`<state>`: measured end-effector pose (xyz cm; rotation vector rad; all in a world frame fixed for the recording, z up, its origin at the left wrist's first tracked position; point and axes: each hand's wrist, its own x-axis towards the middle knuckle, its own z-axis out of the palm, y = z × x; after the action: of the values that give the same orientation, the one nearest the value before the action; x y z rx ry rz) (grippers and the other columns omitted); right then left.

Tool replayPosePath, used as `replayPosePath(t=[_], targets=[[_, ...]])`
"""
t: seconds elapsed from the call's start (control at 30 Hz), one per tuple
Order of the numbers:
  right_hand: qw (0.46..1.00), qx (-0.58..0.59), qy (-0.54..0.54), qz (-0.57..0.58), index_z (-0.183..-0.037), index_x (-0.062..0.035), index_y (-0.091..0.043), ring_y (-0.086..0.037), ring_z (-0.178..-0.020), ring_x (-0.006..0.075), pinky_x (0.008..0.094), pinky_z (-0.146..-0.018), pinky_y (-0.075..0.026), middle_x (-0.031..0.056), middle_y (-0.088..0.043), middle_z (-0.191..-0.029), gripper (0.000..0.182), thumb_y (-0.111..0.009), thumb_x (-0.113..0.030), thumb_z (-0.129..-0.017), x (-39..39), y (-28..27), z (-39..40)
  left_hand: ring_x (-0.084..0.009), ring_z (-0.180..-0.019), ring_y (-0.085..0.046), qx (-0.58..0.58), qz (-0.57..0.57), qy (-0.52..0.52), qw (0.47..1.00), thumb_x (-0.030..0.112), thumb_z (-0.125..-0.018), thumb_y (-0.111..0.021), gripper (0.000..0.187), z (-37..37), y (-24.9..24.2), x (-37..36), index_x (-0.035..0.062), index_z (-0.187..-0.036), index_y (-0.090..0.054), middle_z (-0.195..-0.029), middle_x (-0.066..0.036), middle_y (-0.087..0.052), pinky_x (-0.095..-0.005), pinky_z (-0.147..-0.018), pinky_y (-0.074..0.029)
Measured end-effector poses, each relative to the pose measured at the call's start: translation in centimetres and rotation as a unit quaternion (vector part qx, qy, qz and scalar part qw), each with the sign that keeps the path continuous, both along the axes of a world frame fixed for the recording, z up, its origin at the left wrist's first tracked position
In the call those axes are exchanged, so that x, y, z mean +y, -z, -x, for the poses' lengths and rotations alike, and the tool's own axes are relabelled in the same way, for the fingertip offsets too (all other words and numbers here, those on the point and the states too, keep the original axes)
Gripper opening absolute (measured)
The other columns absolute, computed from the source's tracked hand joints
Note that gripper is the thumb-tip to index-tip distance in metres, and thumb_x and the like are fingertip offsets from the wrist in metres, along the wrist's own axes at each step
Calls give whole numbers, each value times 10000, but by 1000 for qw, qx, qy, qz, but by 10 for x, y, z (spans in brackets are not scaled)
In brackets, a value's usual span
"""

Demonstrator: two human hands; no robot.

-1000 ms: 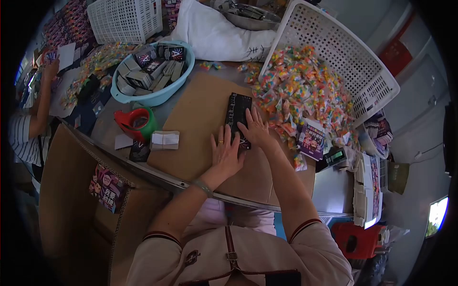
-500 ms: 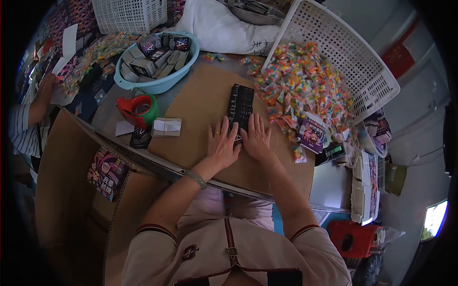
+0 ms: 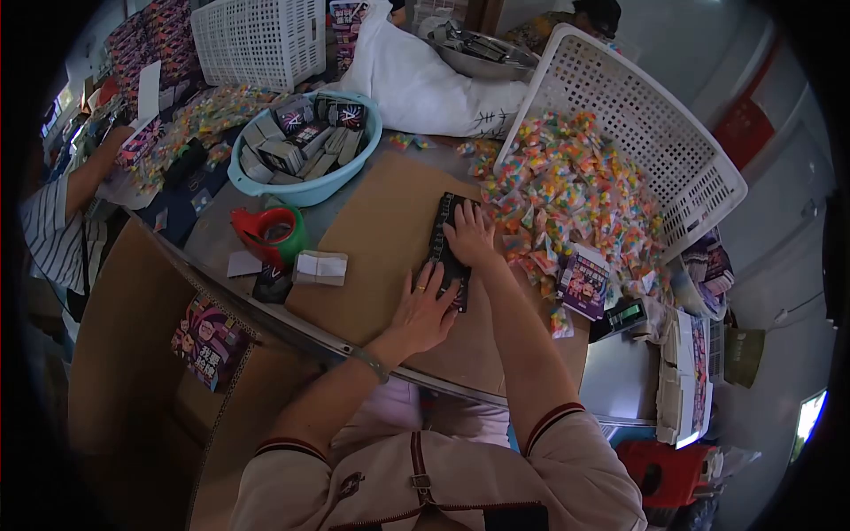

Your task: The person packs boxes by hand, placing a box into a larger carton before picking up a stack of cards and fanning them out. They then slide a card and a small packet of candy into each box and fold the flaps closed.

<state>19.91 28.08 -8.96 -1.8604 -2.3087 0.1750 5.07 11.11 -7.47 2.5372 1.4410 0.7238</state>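
Note:
A long row of black cards [image 3: 437, 241], seemingly overlapping, lies on the brown cardboard sheet [image 3: 367, 221] in front of me. Over its near end rests my left hand [image 3: 423, 317], fingers stretched out and a ring on one of them. My right hand [image 3: 470, 237] lies flat across the upper right part of the row, fingers extended. Both hands touch the cards and cover part of them. To the left is a banded stack of white cards [image 3: 320, 268], beside a red and green tape dispenser [image 3: 285, 239].
A blue basin [image 3: 305, 190] holds several card bundles. Small colourful candy packets [image 3: 567, 186] are heaped before a tipped white basket [image 3: 660, 133]. A purple printed box [image 3: 583, 281] lies at the heap's edge. At left, a co-worker's arm [image 3: 88, 181] reaches over the table beside an open carton [image 3: 119, 345].
My right hand has moved up along the card row, while my left stays at the near end. The camera view has tilted up slightly.

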Motion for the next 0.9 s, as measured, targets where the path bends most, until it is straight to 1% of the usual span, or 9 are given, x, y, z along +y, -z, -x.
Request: replayPosePath(t=[0.03,0.1,0.13,0.27,0.37,0.43,0.5,0.73,0.9], targets=[[1000,7,-5,-8,-1492,-90,-274,-208,-1441,376,683,-1063,-189,157,-213,-1574,679,-416,-489,-962,-3,1,1,-436,-1367,-265,-4,12,-2,1000,261,-844,-621,545,-2,-5,2,41,-1329,-504,-1442,-278,-311,-635,-1093,-217],[999,10,-4,-42,-1496,-92,-270,-192,-1448,374,683,-1075,-173,151,-197,-1581,682,-402,-498,-963,-15,1,4,-437,-1364,-270,-8,3,-2,1000,262,-840,-627,548,0,-13,3,36,-1322,-499,-1438,-280,-313,-635,-1092,-218],[999,39,8,23,-1502,-93,-259,-170,-1455,373,683,-1091,-148,149,-172,-1588,688,-403,-496,-964,-25,-6,6,-439,-1361,-275,-7,12,-8,1000,263,-835,-633,552,-1,-12,0,31,-1316,-495,-1434,-283,-316,-634,-1091,-220],[998,56,8,30,-1516,-86,-235,-125,-1470,349,671,-1113,-111,136,-137,-1600,712,-383,-509,-963,-38,-20,4,-440,-1355,-285,-14,-10,-5,1000,269,-823,-649,556,-2,-9,4,17,-1294,-494,-1425,-289,-321,-639,-1086,-222],[998,37,-4,43,-1515,-87,-239,-120,-1471,349,668,-1117,-107,132,-135,-1601,710,-385,-510,-964,-45,-21,4,-439,-1352,-289,-16,-21,-1,1000,274,-816,-655,556,-3,-7,2,11,-1280,-496,-1421,-290,-325,-640,-1082,-226],[999,51,7,7,-1506,-93,-266,-127,-1472,345,667,-1113,-127,121,-132,-1604,703,-390,-518,-961,-48,-21,4,-440,-1349,-296,-13,-21,-10,1000,265,-807,-663,568,-3,-4,2,10,-1283,-488,-1416,-289,-334,-639,-1079,-231],[999,40,4,34,-1508,-93,-263,-123,-1475,333,661,-1116,-128,109,-130,-1607,706,-385,-523,-962,-54,-14,5,-441,-1346,-300,-15,-25,-9,1000,262,-801,-668,573,-2,-4,1,11,-1282,-486,-1413,-288,-339,-639,-1078,-231],[995,88,6,40,-1508,-81,-262,-122,-1479,312,652,-1114,-154,106,-141,-1606,688,-364,-506,-976,-75,-16,2,-427,-1339,-324,-62,-32,-14,997,224,-771,-668,566,-3,3,3,15,-1267,-491,-1414,-268,-358,-647,-1080,-214],[994,101,-2,43,-1505,-68,-263,-130,-1476,318,631,-1120,-167,113,-134,-1606,672,-371,-478,-983,-87,-10,-7,-413,-1342,-336,-25,-47,-2,999,244,-774,-644,595,-1,0,6,9,-1293,-473,-1403,-254,-390,-657,-1086,-196]])
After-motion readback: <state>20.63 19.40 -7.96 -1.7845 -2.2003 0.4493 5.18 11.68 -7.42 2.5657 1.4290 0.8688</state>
